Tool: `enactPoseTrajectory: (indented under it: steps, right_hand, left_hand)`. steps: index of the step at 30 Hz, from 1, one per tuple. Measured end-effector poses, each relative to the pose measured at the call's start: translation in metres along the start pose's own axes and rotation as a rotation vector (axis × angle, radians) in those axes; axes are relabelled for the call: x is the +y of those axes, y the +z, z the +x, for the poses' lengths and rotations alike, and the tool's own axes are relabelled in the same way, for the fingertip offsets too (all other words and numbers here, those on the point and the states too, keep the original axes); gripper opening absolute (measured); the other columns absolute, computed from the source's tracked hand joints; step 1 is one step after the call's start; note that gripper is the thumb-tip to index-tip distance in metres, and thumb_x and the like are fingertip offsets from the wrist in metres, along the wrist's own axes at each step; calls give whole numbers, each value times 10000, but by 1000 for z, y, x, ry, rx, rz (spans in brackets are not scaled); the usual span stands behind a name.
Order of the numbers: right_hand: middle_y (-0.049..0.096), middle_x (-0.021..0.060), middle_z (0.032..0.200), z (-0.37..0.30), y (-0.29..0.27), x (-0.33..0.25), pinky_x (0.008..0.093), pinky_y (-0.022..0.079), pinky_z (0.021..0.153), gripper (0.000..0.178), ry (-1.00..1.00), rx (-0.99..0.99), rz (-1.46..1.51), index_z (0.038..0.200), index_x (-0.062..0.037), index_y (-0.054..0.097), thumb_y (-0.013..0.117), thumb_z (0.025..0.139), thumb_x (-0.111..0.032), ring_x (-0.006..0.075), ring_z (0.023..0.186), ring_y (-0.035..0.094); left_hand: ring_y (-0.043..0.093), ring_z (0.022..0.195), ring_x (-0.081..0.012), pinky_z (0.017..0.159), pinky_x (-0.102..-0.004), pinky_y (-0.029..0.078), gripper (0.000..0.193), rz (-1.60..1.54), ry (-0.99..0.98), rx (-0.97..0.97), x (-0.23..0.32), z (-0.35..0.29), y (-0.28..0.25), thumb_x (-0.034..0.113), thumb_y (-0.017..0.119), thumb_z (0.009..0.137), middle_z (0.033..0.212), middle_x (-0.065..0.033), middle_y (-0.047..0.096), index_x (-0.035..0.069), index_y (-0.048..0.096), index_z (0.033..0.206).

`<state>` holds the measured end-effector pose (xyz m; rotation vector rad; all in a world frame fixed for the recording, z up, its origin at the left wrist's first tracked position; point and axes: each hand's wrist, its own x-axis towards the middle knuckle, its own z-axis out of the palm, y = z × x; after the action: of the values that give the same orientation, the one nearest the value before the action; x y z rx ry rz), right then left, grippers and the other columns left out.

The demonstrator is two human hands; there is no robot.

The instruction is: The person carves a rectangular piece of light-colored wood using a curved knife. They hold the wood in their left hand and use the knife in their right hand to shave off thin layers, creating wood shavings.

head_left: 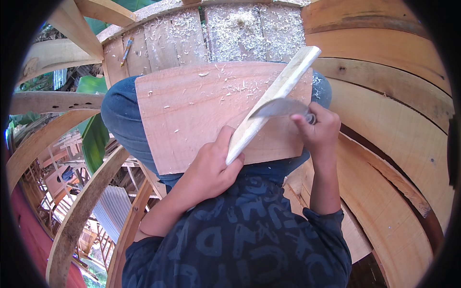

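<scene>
A pale wooden stick [283,82] with flat shaved faces slants up and to the right across a wide board [192,108] on my lap. My left hand [218,165] is closed round the stick's near end. In my right hand [318,128] I grip a knife [278,108] with a curved blade, its handle mostly hidden by the fingers. The blade lies across the middle of the stick, seemingly against it, and is slightly blurred. A few small shavings are scattered on the board.
Many wood shavings [235,36] cover the plank floor beyond my knees. A thin blue-and-orange object [127,51] lies at the far left. Plank walling [379,72] stands close on the right; on the left, wooden rails [79,225] border an open drop with greenery below.
</scene>
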<state>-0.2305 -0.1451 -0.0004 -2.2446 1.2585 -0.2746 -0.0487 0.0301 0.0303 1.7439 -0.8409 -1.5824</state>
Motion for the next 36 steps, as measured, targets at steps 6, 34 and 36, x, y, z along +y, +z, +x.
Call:
enactPoseTrajectory:
  steps: [6,34,36]
  right_hand:
    - [376,115,471,-1,-4,13,333,353,424,675,99,12,128,597,11,500,672,765,-620,244,409,416]
    - [466,150,465,-35,1,-32,377,417,441,625,-42,-220,-22,584,-21,543,702,726,-608,336,455,541]
    - [466,148,454,-33,10,-29,381,415,432,624,-55,-196,-73,578,-25,554,701,721,-614,338,447,546]
  left_hand:
    - [590,719,-465,650,-458,449,290,-50,49,-28,-7,-2,-5,125,561,849,738,-279,572,-1,411,1063]
    - [613,633,-452,533,-490,495,461,434,136,303,2,-14,8,278,623,883,749,-277,598,-71,404,1090]
    - [612,628,-449,532,-489,498,457,482,85,303,-5,-15,7,266,621,883,761,-272,599,-73,403,1099]
